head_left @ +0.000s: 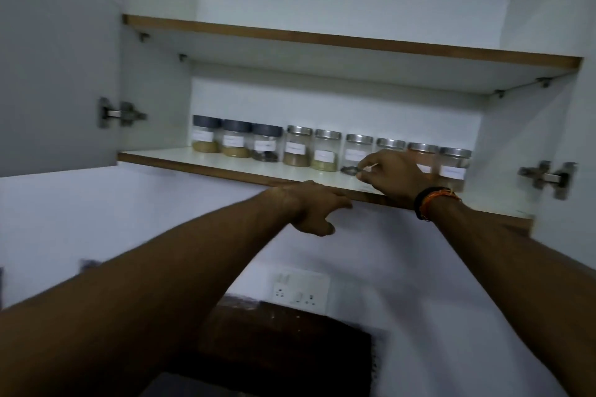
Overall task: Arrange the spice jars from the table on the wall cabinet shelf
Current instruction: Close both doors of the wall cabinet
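Several labelled spice jars stand in a row at the back of the lower cabinet shelf (200, 159). Three at the left have dark lids (237, 142); the others have silver lids (298, 146). My right hand (395, 175), with a wristband, is on the shelf in front of the silver-lidded jars right of centre. Its curled fingertips reach the base of one jar (356, 151), and it hides the body of the jar beside that (391, 143). Whether it grips a jar is unclear. My left hand (311, 208) rests on the shelf's brown front edge and holds nothing.
Both cabinet doors stand open, with hinges at the left (119, 112) and right (548, 177). The upper shelf (322, 38) shows nothing on it. Below are a white wall with a socket plate (300, 291) and a dark brown surface (283, 348).
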